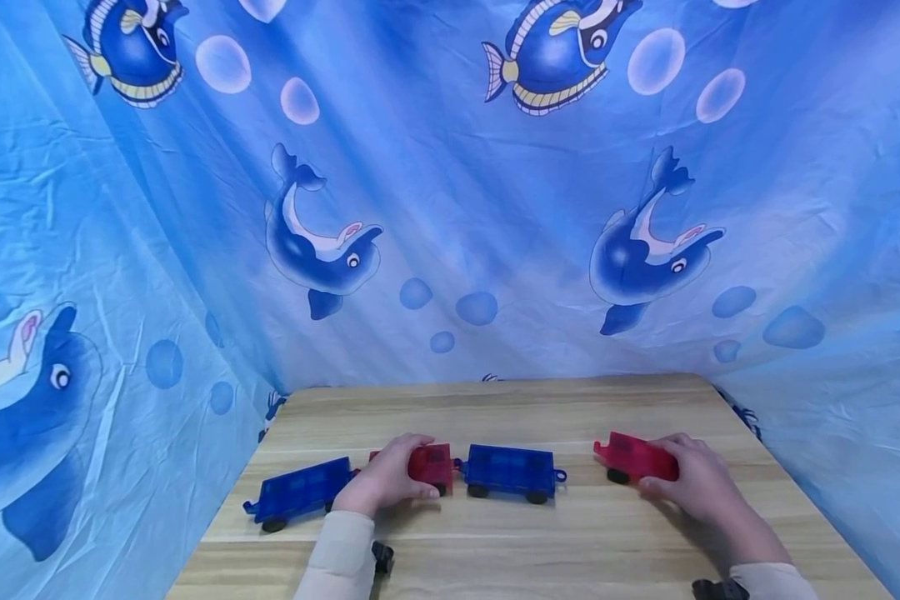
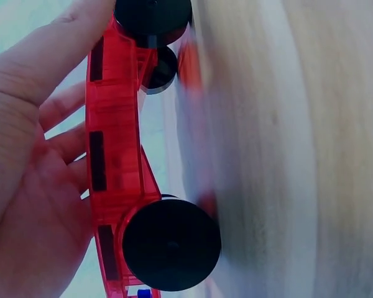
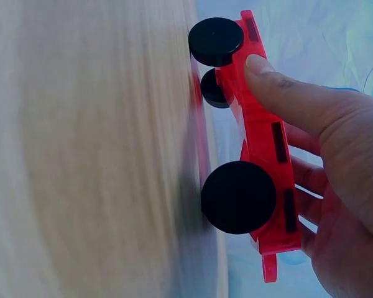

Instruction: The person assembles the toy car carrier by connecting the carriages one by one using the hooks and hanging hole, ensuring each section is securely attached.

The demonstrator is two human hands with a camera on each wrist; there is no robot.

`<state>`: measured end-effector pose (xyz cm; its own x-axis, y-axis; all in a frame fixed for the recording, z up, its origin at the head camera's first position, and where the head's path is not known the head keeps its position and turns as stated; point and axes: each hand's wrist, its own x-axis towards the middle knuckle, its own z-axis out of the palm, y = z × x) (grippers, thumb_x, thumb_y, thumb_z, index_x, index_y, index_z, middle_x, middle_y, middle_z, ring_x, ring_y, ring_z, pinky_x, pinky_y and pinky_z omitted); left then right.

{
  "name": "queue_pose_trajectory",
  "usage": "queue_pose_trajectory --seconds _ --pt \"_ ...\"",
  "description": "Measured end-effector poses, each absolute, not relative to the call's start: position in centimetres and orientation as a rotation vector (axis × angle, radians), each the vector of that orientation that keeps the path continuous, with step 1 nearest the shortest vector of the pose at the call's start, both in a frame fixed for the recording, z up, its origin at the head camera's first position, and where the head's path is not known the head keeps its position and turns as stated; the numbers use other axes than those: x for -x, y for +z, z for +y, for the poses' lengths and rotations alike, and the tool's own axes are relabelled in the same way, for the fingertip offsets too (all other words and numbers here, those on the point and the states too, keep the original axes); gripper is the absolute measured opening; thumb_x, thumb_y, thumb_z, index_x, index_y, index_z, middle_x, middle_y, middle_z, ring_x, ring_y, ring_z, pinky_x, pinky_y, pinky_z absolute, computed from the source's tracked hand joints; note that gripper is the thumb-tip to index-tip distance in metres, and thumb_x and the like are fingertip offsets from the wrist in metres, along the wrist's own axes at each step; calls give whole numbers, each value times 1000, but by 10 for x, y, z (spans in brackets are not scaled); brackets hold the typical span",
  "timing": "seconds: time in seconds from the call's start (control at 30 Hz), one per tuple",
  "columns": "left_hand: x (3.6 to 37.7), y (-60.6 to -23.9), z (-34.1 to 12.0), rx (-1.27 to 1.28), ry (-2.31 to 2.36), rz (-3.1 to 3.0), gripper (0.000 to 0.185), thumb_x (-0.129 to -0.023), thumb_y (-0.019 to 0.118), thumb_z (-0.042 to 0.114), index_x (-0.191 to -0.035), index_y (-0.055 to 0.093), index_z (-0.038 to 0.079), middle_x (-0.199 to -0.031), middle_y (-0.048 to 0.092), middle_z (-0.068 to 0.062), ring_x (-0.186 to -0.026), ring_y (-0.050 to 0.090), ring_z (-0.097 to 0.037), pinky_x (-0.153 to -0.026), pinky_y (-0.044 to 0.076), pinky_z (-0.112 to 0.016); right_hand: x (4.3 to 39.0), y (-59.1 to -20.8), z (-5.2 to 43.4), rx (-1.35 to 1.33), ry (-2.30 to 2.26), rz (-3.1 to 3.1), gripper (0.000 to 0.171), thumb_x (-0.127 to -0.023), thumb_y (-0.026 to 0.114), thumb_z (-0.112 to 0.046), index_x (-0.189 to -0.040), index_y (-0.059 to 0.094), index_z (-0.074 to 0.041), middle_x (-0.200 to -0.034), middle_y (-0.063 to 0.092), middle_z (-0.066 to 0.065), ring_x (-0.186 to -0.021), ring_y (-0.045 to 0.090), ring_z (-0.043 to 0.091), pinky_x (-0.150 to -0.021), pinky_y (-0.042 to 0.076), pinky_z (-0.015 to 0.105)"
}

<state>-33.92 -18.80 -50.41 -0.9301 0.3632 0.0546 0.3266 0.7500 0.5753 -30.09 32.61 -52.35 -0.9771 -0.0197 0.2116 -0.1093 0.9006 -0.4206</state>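
Three toy train cars stand in a row on the wooden table (image 1: 495,550): a blue car (image 1: 300,490) at the left, a red car (image 1: 429,463) in the middle and a blue car (image 1: 512,472) to its right. My left hand (image 1: 385,483) grips the middle red car (image 2: 115,161) from above, thumb on its near side. A separate red car (image 1: 633,457) stands further right, apart from the row. My right hand (image 1: 690,482) holds this red car (image 3: 261,155), thumb pressed on its side. Both red cars have black wheels (image 3: 238,197).
A blue cloth printed with dolphins and fish (image 1: 450,208) hangs behind the table and down both sides. Small dark things sit by my left sleeve (image 1: 382,557) and right sleeve (image 1: 718,589) near the front edge.
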Motion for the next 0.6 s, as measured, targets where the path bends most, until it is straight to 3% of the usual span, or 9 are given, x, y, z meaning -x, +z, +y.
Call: queue_pose_trajectory --seconds 0.3,0.6 --pt "339 -504 -181 -562 948 2899 86 -71 80 53 -145 44 27 -136 50 -2 -113 54 -26 -86 51 -49 298 -522 316 -177 640 -2872 83 -66 83 -55 -131 58 -9 -119 56 11 -104 51 32 -79 47 54" --pt "337 -499 -161 -751 879 2953 73 -79 77 46 -142 46 30 -141 46 4 -129 45 -23 -99 43 -48 298 -522 306 -195 624 -2889 83 -66 82 -56 -131 59 -10 -118 56 9 -102 52 30 -78 48 51"
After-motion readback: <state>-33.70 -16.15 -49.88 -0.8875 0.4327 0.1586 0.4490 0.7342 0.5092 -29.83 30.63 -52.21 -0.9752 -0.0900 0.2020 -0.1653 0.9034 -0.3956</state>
